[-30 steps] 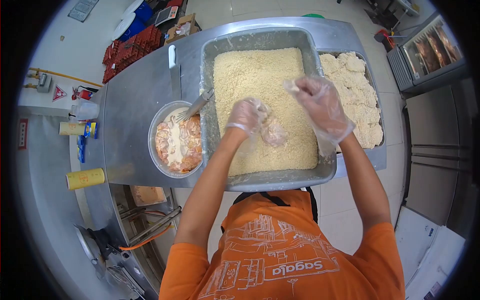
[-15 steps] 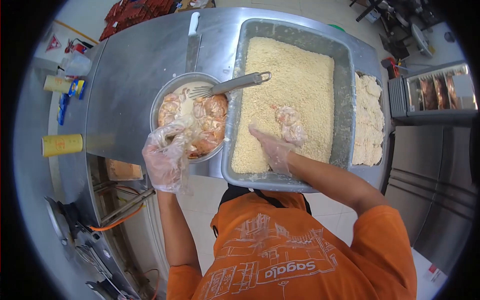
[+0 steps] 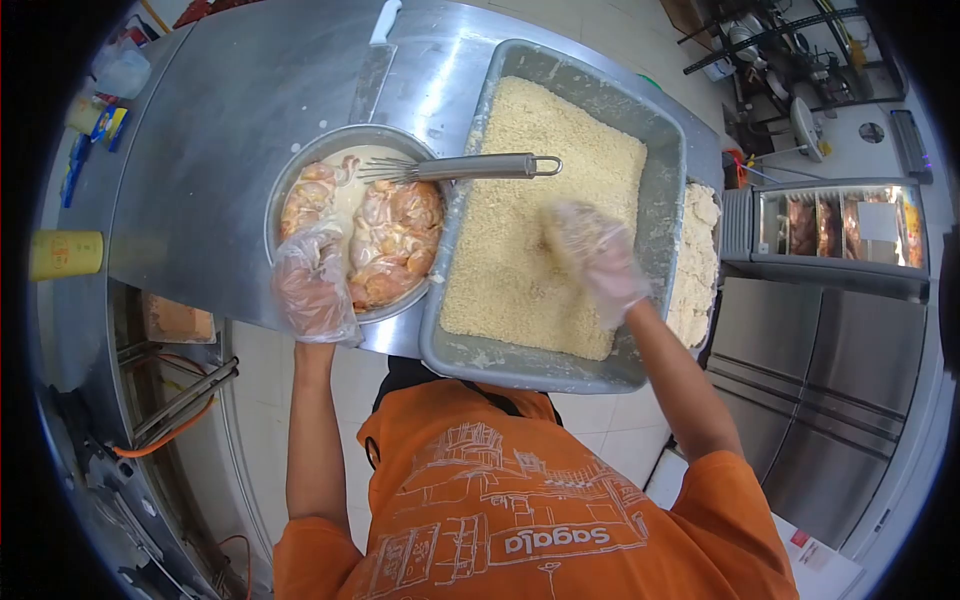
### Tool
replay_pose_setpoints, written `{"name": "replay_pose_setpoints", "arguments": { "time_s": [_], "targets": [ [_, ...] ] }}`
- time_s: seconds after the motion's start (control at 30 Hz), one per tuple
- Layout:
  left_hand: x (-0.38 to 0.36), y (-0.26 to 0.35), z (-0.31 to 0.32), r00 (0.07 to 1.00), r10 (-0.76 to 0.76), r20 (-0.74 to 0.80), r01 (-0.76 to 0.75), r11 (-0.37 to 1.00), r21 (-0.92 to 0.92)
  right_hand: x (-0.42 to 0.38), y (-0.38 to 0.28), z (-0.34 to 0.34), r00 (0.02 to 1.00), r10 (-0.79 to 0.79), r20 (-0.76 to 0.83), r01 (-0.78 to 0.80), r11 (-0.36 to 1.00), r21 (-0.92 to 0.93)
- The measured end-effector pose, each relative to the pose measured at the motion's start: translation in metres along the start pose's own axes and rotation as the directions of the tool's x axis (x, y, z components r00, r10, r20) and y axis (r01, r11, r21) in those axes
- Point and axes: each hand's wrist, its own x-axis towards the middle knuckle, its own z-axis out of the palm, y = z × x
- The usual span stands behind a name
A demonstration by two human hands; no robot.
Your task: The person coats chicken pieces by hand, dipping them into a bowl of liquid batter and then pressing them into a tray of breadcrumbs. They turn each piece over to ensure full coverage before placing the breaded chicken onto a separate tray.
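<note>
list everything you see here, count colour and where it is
steel table: 1, grey, across the top left
round bowl: 1, metal, on the table, left of the tub
chicken pieces: several, pinkish orange, in pale batter in the bowl
whisk: 1, metal, lying across the bowl rim and the tub edge
tub: 1, grey, on the table, centre
breadcrumbs: pale yellow, filling the tub
coated pieces: a pile, pale, right of the tub
knife: 1, white handle, on the table behind the bowl
yellow cup: 1, far left
display cabinet: 1, steel, right
left hand: clear glove, at the bowl's near rim
right hand: clear glove, blurred, in the breadcrumbs
</note>
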Motion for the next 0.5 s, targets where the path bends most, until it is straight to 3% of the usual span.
{"name": "replay_pose_setpoints", "arguments": {
  "time_s": [0.03,0.07,0.13,0.17,0.2,0.3,0.33,0.37,0.43,0.5],
  "targets": [
    [-0.001,0.0,-0.002,1.0,0.026,0.008,-0.027,1.0,0.014,-0.005,-0.001,0.006,0.99,-0.142,0.007,0.137,0.938,-0.32],
    [0.001,0.002,-0.002,0.998,0.059,0.019,-0.06,0.998,0.021,-0.01,-0.011,0.011,0.969,-0.214,0.121,0.242,0.73,-0.639],
    [0.003,0.015,-0.001,0.998,-0.045,0.033,0.047,0.998,-0.047,-0.031,-0.005,0.016,0.989,-0.04,0.139,0.081,0.95,-0.303],
    [0.0,0.019,-0.001,0.993,-0.108,0.039,0.111,0.991,-0.071,-0.034,-0.003,0.017,0.983,0.038,0.182,-0.018,0.994,-0.112],
    [-0.003,0.019,-0.002,0.995,-0.086,0.051,0.088,0.995,-0.039,-0.021,-0.009,0.017,0.975,-0.028,0.22,0.124,0.892,-0.435],
    [-0.001,0.013,-0.002,0.998,-0.016,0.057,0.012,0.997,0.076,0.027,-0.004,0.051,0.986,-0.122,-0.114,0.009,0.72,-0.693],
    [-0.001,0.011,-0.001,0.999,-0.005,0.041,0.0,0.992,0.126,0.038,0.018,0.073,0.988,-0.102,-0.12,-0.035,0.601,-0.798],
    [0.002,0.007,0.003,1.0,0.007,0.027,-0.011,0.985,0.173,0.043,0.022,0.076,0.982,-0.131,-0.138,-0.028,0.617,-0.786],
    [0.002,0.0,0.01,0.993,-0.119,0.021,0.114,0.979,0.166,0.039,0.028,0.078,0.968,-0.193,-0.159,0.002,0.643,-0.766],
    [-0.006,0.0,0.004,0.982,-0.174,0.067,0.166,0.979,0.12,0.029,0.028,0.083,0.988,-0.089,-0.129,-0.048,0.614,-0.788]
  ]
}}
